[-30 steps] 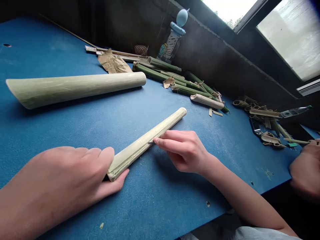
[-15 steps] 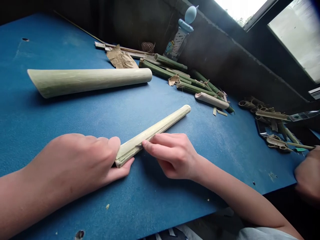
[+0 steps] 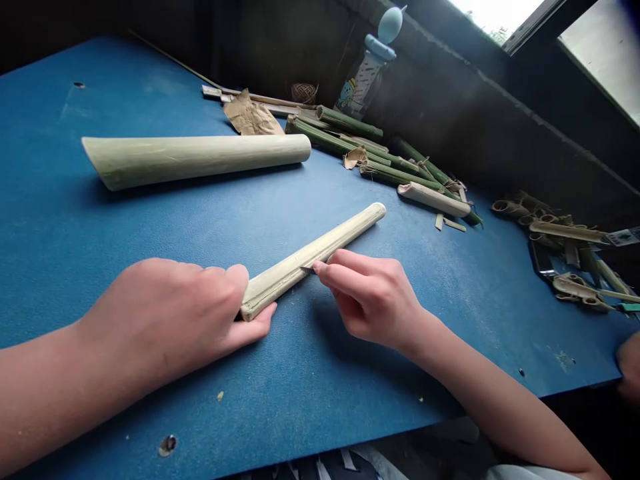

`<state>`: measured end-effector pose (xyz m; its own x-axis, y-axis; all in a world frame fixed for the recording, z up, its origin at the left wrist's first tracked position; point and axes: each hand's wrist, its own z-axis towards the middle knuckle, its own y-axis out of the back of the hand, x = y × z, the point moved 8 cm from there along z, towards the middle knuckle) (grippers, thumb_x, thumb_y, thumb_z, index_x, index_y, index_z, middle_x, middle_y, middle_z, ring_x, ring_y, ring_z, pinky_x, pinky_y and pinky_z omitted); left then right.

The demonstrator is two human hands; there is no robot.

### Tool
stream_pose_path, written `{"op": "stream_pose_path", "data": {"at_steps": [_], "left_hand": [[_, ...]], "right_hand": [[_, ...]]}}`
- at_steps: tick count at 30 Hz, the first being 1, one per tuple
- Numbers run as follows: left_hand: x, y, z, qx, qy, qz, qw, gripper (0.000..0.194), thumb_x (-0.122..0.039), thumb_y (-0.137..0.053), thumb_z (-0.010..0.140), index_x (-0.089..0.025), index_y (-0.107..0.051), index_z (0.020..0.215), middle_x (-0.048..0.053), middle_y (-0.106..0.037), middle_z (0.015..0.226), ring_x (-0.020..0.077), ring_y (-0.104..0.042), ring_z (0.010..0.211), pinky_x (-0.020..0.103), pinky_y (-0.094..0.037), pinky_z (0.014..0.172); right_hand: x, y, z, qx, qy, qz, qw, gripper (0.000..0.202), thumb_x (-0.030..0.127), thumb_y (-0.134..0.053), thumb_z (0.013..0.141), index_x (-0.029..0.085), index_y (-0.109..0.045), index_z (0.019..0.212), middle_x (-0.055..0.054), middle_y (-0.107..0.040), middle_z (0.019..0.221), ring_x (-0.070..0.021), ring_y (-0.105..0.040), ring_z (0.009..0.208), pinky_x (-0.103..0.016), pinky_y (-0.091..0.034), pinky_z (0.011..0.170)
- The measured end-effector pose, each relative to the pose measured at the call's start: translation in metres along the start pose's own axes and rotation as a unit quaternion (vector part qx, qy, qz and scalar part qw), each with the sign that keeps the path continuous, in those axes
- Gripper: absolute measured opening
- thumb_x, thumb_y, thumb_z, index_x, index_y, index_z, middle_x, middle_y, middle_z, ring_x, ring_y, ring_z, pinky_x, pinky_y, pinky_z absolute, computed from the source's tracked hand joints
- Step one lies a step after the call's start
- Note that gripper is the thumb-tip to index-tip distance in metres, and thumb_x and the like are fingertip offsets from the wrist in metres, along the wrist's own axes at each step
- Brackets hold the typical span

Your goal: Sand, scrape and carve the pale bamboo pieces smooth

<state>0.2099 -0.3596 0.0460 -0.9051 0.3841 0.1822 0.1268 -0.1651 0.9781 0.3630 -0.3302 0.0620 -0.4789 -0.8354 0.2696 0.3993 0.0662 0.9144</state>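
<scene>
The left grip (image 3: 185, 303) and right grip (image 3: 373, 293) are bare, as are the forearms (image 3: 475, 370); beyond the table's (image 3: 350, 393) near edge show pale grey cloth (image 3: 520, 473), sleeve or shirt unclear, and dark, white-striped cloth (image 3: 327, 468), seemingly clothing.

The counter (image 3: 175, 227) is a saturated blue, flecked with pale specks. Over it, the narrow bamboo piece (image 3: 300, 257) is creamy yellow-white, with thin green streaks running lengthwise along its near edge; the small blade (image 3: 307, 270) touching it is dark grey. The thick bamboo tube (image 3: 205, 160) is whitish green, deepening to green at its slanted end. The paper (image 3: 253, 117) is plain brown, the twine ball (image 3: 304, 95) a reddish brown. The uncut-looking stalks (image 3: 345, 123) are deep green, the short split piece (image 3: 434, 199) beside them pinkish beige. The bottle (image 3: 357, 83) has a light blue cap and bulb, dark dashes, and a blue-and-yellow cartoon figure. The wall (image 3: 280, 40) is charcoal.
</scene>
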Motion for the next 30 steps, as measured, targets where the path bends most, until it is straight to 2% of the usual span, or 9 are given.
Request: {"op": "stream_pose_path", "data": {"at_steps": [4,12,20,26,30], "left_hand": [[0.000,-0.001,0.001,0.017,0.014,-0.010,1.000,0.049,-0.060,-0.036,0.086,-0.023,-0.049,0.058,0.006,-0.050,0.042,0.0208,-0.048,0.035,0.030,-0.010,0.043],[0.000,-0.007,0.003,0.028,0.002,-0.011,1.000,0.047,-0.059,-0.035,0.087,-0.023,-0.048,0.058,0.006,-0.054,0.045,0.0239,-0.051,0.037,0.030,-0.011,0.043],[0.001,-0.009,0.003,0.045,-0.003,-0.029,0.999,0.046,-0.058,-0.037,0.087,-0.023,-0.048,0.058,0.005,-0.053,0.045,0.0231,-0.053,0.038,0.030,-0.012,0.044],[0.005,-0.011,0.004,0.042,0.018,-0.041,0.998,0.047,-0.062,-0.038,0.083,-0.023,-0.051,0.058,0.004,-0.049,0.041,0.0212,-0.047,0.033,0.030,-0.009,0.041],[0.006,-0.008,0.006,0.044,0.022,-0.043,0.998,0.047,-0.061,-0.038,0.082,-0.023,-0.050,0.057,0.004,-0.048,0.041,0.0192,-0.046,0.033,0.030,-0.009,0.042]], "right_hand": [[0.004,-0.006,0.002,-0.015,0.001,0.000,1.000,0.019,0.003,-0.048,0.083,0.019,-0.057,0.086,-0.001,-0.052,0.075,-0.0129,-0.039,0.061,-0.025,-0.032,0.055],[-0.008,-0.011,0.002,-0.018,0.011,0.077,0.997,0.022,0.001,-0.046,0.082,0.021,-0.055,0.089,0.000,-0.052,0.077,-0.0125,-0.043,0.063,-0.024,-0.035,0.058],[0.023,-0.013,0.011,-0.022,0.092,0.046,0.994,0.024,0.003,-0.046,0.083,0.019,-0.060,0.095,-0.001,-0.059,0.077,-0.0131,-0.047,0.064,-0.026,-0.035,0.057],[-0.013,0.001,0.004,-0.030,-0.016,0.090,0.995,0.019,0.003,-0.049,0.088,0.019,-0.060,0.090,-0.001,-0.055,0.076,-0.0114,-0.047,0.063,-0.024,-0.037,0.060],[-0.006,-0.007,0.004,-0.012,-0.002,0.109,0.994,0.020,0.004,-0.048,0.088,0.020,-0.060,0.091,-0.001,-0.056,0.077,-0.0118,-0.047,0.063,-0.024,-0.037,0.059]]}}
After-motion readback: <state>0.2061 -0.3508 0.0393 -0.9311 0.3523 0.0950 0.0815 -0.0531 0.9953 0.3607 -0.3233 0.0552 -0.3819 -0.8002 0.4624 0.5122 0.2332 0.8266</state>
